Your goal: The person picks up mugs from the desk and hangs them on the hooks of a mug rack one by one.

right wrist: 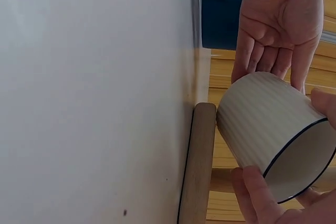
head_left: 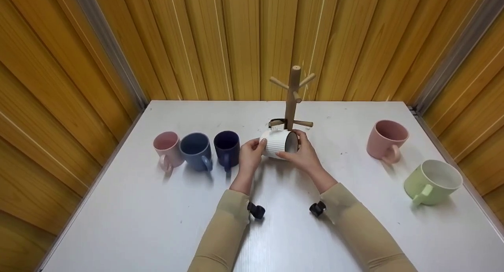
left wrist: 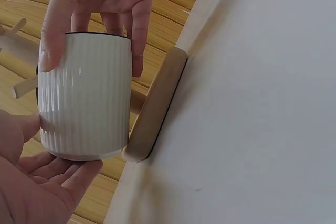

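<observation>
A white ribbed mug [head_left: 273, 145] with a dark rim is held on its side between my two hands, its mouth facing right. My left hand [head_left: 251, 157] holds the base end, with the thumb over the side. At the rim end my right hand [head_left: 306, 156] grips with thumb and fingers on opposite sides. Directly behind stands a wooden mug tree [head_left: 292, 102]. The mug's dark-edged handle points toward it and overlaps a lower left peg [head_left: 277, 123] in the head view. In the left wrist view the mug's body [left wrist: 86, 95] hangs beside the tree's round base [left wrist: 158, 109].
Left of my hands stand a pink mug [head_left: 173, 156], a blue mug [head_left: 195, 158] and a navy mug [head_left: 227, 152]. Over on the right are another pink mug [head_left: 380, 144] and a light green mug [head_left: 421, 185]. Wood-patterned walls [head_left: 244, 39] surround the white table [head_left: 157, 224].
</observation>
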Demonstrator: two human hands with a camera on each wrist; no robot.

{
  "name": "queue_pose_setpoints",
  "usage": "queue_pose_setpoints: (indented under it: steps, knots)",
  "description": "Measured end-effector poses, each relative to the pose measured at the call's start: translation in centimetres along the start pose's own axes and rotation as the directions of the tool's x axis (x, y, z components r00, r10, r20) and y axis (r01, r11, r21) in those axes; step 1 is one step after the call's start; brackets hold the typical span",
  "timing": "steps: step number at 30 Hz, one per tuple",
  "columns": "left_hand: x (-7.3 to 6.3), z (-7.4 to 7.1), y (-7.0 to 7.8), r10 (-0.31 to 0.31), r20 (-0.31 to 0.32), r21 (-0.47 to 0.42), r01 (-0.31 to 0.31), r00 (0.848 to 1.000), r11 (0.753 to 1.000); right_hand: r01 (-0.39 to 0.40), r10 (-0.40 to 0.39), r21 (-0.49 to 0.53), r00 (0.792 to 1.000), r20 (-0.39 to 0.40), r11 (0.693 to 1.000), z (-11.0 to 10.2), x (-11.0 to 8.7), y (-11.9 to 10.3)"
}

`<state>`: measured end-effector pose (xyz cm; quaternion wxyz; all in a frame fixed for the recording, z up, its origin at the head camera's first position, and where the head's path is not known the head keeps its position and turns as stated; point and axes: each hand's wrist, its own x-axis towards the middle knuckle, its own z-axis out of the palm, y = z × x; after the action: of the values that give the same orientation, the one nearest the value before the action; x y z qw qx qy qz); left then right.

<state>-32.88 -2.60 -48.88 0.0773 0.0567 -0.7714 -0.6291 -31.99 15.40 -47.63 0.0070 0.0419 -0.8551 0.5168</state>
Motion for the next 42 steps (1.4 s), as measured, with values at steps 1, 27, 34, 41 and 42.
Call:
queue_pose_setpoints:
  steps: [1, 27, 34, 41, 42]
  knots:
    - [0.0, 0.1, 0.0, 0.007, -0.005, -0.005, -0.007, 1.000, 1.000, 0.005, -0.005, 0.001, 1.000, 0.002, 1.000, 0.1, 0.0, 0.0]
    - [-0.8, 0.2, 1.9, 0.199, -0.100, 0.127, -0.186, 0.975, 0.974, 0.182, -0.193, -0.071, 0.961, -0.197, 0.981, -5.3, 1.5, -0.6]
    - [0.1, 1.1, 4.5, 0.345, -0.089, 0.086, -0.338, 0.934, 0.937, 0.320, -0.354, -0.170, 0.906, -0.232, 0.932, -5.8, 2.2, -0.7]
    - [1.2, 1.4, 5.8, 0.384, -0.092, 0.238, -0.354, 0.919, 0.904, 0.340, -0.380, -0.185, 0.886, -0.264, 0.922, -5.7, 1.8, -0.7]
    - [1.4, 1.4, 5.8, 0.385, -0.094, 0.240, -0.355, 0.918, 0.904, 0.344, -0.385, -0.187, 0.884, -0.266, 0.920, -5.7, 1.7, -0.8]
